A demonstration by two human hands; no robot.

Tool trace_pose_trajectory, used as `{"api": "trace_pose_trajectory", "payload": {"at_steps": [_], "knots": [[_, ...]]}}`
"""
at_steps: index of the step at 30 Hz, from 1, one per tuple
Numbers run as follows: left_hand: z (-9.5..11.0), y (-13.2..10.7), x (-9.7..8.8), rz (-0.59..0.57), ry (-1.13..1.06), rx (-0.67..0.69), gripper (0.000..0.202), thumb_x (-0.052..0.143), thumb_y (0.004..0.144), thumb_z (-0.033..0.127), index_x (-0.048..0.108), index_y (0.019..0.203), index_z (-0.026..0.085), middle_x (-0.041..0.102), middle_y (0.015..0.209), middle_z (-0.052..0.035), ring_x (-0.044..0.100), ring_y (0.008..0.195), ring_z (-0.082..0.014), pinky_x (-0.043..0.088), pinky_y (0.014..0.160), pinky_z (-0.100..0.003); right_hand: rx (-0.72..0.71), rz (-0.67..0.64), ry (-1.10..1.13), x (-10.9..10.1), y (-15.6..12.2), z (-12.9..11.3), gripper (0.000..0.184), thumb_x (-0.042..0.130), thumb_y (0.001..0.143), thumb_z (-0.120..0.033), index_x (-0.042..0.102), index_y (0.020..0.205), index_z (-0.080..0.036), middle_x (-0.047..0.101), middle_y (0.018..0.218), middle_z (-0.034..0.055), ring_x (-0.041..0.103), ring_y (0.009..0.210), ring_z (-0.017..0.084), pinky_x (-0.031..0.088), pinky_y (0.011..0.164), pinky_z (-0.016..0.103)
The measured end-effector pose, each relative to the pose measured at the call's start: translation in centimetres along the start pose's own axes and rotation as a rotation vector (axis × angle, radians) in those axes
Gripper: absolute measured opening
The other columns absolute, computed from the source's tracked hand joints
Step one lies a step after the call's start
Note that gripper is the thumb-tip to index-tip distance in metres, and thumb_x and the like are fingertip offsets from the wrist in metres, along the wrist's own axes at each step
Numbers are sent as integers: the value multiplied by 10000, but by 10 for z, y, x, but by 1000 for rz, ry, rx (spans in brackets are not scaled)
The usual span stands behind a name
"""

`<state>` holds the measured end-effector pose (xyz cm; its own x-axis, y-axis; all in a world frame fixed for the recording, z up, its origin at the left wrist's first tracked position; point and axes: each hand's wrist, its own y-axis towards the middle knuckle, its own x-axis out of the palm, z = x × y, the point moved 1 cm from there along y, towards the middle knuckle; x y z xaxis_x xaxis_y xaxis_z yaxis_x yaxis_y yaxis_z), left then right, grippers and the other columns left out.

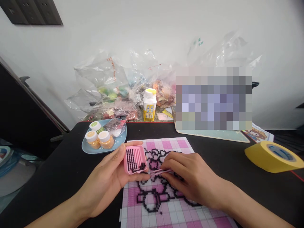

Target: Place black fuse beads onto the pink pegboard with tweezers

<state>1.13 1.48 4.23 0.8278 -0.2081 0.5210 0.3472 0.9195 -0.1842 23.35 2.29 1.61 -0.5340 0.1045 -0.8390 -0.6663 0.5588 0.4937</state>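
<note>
My left hand (116,169) grips a small pink bead tray (142,151), tilted toward me. Black beads (132,160) lie in its grooves, with a loose clump in the lower right corner. In my right hand (187,175) is a pair of pink tweezers (158,172), the tips pointing left near the tray's lower edge. Beneath both hands lies a pink-and-white checked bead board (167,144). Black beads form outlines (152,210) on it, partly hidden by my right hand. Whether the tweezers hold a bead is too small to tell.
A blue plate (85,148) at the left carries bead jars (106,141) and a small bag. A white bottle (150,106) stands behind the board among plastic bags (102,76). At the right lies a yellow tape roll (260,155) on the black table (225,158).
</note>
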Motion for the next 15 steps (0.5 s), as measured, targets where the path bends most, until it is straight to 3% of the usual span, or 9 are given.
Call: {"api": "trace_pose_trajectory", "payload": {"at_steps": [7, 10, 15], "knots": [[0, -3, 0, -5, 13, -6, 367, 424, 1008, 346, 732, 1119, 179, 774, 1019, -124, 685, 949, -282, 597, 841, -496, 3, 28, 40, -4, 1, 1, 129, 489, 986, -206, 597, 939, -155, 642, 800, 42, 625, 670, 137, 462, 563, 230], [0, -2, 0, -12, 14, -3, 368, 422, 1010, 349, 730, 1124, 184, 768, 1016, -120, 672, 972, -290, 589, 853, -519, -2, 106, 56, -6, 2, 0, 108, 498, 982, -203, 595, 965, -158, 653, 820, 45, 630, 681, 135, 472, 559, 228], [1, 0, -1, -50, 10, 23, 354, 431, 1009, 335, 729, 1121, 181, 752, 999, -108, 649, 933, -256, 605, 817, -472, -7, 268, 61, -7, 2, -4, 84, 518, 976, -186, 587, 1018, -161, 653, 835, 46, 632, 712, 133, 482, 577, 223]]}}
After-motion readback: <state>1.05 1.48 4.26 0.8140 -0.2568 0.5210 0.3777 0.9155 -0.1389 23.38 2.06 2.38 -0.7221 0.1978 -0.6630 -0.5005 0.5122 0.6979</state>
